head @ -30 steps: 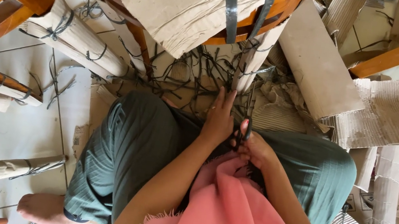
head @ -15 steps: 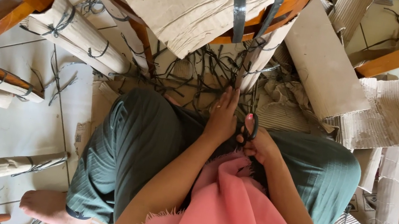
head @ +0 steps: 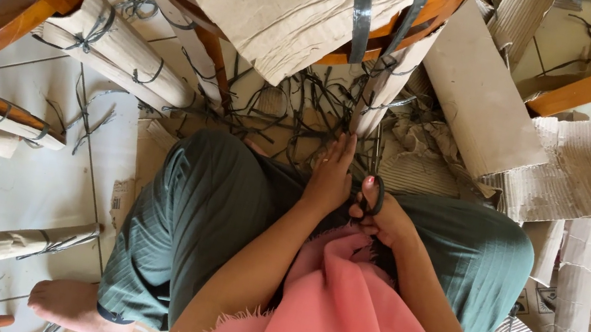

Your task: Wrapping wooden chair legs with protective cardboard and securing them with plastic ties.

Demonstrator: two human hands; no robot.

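Counts, floor work area, head view.
Two hands: left hand [head: 329,180], right hand [head: 383,218]. One pair of scissors [head: 374,180]. One bare foot [head: 72,307]. Two dark straps [head: 360,7] over cardboard-wrapped furniture.

Room and obstacles about my two hands, seen from above.
My left hand [head: 329,180] and right hand [head: 383,218] sit hemmed in: a tangle of dark cut plastic straps [head: 305,111] lies ahead, the cardboard-wrapped wooden chair leg [head: 387,85] stands just beyond my fingertips, and torn brown corrugated cardboard [head: 586,173] crowds my right; pale tiled floor [head: 25,183] lies open on my left.
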